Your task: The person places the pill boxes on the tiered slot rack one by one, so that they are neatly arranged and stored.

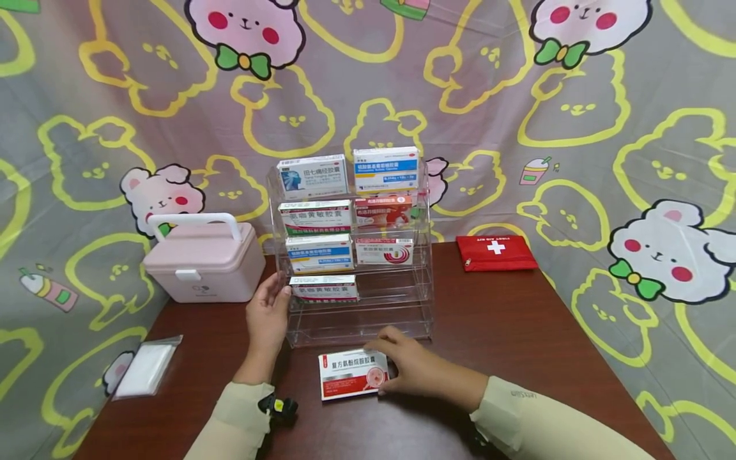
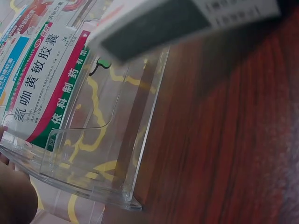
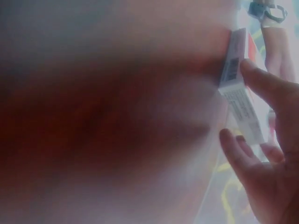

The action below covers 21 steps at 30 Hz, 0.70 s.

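Note:
A clear stepped display rack [image 1: 397, 317] stands on the table, bearing several medicine boxes in two columns. My left hand [image 1: 269, 313] grips the rack's left side, its thumb beside the lowest box [image 1: 324, 289]; in the left wrist view only part of the hand [image 2: 16, 196] shows at the rack's edge. In front of the rack, my right hand [image 1: 414, 367] pinches a red and white medicine box [image 1: 352, 375] by its right end. The right wrist view shows this box [image 3: 240, 100] tilted, with the thumb on its edge and some fingers partly hidden behind it.
A pink lidded case [image 1: 201, 265] with a white handle stands left of the rack. Nearer the left edge lies a white packet in clear plastic [image 1: 148, 368]. A red first aid pouch [image 1: 496, 253] lies at the back right, before a patterned curtain [image 1: 483, 128].

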Motion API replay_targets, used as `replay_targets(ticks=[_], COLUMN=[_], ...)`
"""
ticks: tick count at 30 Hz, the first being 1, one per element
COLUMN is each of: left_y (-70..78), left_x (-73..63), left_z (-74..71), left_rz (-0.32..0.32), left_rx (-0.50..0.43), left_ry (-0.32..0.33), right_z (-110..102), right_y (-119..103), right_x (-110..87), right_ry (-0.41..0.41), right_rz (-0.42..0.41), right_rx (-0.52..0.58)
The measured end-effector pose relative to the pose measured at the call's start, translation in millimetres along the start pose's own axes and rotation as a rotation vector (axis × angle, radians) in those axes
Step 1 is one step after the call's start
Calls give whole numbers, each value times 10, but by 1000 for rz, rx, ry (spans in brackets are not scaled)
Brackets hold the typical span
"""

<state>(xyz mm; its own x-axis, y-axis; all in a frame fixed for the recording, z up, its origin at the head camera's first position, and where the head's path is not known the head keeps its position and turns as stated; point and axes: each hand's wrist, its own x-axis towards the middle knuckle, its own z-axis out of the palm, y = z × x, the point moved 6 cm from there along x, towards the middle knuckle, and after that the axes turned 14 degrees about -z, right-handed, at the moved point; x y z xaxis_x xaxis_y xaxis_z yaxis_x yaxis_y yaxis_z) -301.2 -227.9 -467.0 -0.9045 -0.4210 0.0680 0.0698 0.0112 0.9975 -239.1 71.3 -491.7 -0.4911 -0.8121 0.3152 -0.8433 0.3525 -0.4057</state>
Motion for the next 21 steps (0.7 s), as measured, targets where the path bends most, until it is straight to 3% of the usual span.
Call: replay_targets(ticks=[6,17,21], left_y=[12,-5,-11], left_x=[-10,9,21], left_z=[21,13,12], left_rz=[-6,0,-3], left_rx=[-10,-23,-22], left_ry=[-1,1,1], right_z=[-129,-348,-397], right_y=[102,149,159], right_x=[-234,-414,-473], right_ry=[97,269,299], right_rz=[23,-134,-152], right_rx=[36,-61,-51])
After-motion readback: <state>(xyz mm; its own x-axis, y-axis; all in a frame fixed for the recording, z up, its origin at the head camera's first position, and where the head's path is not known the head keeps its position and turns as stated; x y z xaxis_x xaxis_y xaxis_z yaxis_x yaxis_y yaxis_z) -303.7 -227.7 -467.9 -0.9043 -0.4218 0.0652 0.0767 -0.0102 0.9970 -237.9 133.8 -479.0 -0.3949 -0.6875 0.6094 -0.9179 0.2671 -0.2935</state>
